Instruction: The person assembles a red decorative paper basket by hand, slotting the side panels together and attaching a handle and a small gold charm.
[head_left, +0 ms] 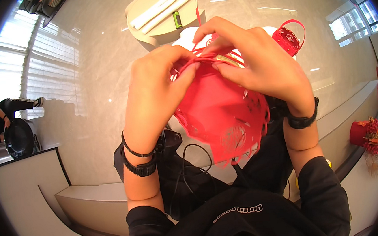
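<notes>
My left hand (152,87) and my right hand (267,61) are raised close together in front of me. Thin red strips run between them, and the fingers of both hands pinch these strips. Below the fingers hangs a red cut-out felt piece (217,104), with lacy openings along its edges and a round pattern near the bottom. It hangs over my lap, and its upper part is partly hidden by my fingers. Just beyond my right hand is a small round red felt basket (286,41) with a loop handle, resting by a white surface.
Ahead stands a round beige table (139,12) with white rolls (168,11) and a small green and black object (177,20). A red pot of dried flowers (360,133) sits on the right ledge. Black cables (186,158) hang by my lap. Another person (0,118) is far left.
</notes>
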A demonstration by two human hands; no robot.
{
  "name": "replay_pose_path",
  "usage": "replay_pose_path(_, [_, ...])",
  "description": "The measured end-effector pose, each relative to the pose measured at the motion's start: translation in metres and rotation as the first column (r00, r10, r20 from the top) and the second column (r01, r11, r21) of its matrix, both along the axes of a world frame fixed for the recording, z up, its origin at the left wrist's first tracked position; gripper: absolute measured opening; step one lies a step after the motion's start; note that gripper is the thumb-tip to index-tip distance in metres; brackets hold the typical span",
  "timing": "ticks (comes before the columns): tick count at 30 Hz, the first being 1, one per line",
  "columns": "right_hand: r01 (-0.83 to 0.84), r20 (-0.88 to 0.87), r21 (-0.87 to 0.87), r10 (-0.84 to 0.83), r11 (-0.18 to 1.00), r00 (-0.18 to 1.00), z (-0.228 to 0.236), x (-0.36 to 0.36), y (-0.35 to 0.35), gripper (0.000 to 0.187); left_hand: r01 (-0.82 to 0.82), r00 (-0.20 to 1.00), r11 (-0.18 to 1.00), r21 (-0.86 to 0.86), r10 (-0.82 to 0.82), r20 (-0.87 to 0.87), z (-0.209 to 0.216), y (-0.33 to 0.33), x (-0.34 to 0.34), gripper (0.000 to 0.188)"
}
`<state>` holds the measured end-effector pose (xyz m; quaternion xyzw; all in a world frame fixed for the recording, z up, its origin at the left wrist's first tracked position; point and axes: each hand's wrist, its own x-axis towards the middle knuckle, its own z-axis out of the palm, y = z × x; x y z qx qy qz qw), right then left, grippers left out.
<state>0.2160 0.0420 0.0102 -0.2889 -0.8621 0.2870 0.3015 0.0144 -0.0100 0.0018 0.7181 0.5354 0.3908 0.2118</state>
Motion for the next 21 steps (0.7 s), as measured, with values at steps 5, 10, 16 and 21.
replay_pose_path(5, [0.152,0.201,0.102,-0.17,0.983,0.965,0.018,0.017,-0.002,0.033,-0.192,0.977,0.978,-0.086,0.198,0.075,-0.002,0.007,-0.013,0.016])
replay_pose_path(10, [0.244,0.072,-0.042,-0.241,0.969,0.968,0.012,0.012,0.006,0.014,-0.106,0.993,0.966,-0.235,0.116,0.032,0.003,0.006,-0.018,0.018])
replay_pose_path(16, [0.16,0.103,-0.165,-0.144,0.973,0.984,0.009,0.015,0.01,0.013,0.063,0.992,0.93,-0.363,-0.018,0.127,0.003,0.009,-0.023,0.022])
replay_pose_path(21, [0.125,0.078,-0.163,-0.113,0.979,0.991,0.003,0.014,0.014,0.019,0.095,0.983,0.906,-0.412,-0.021,0.181,-0.003,0.012,-0.027,0.021])
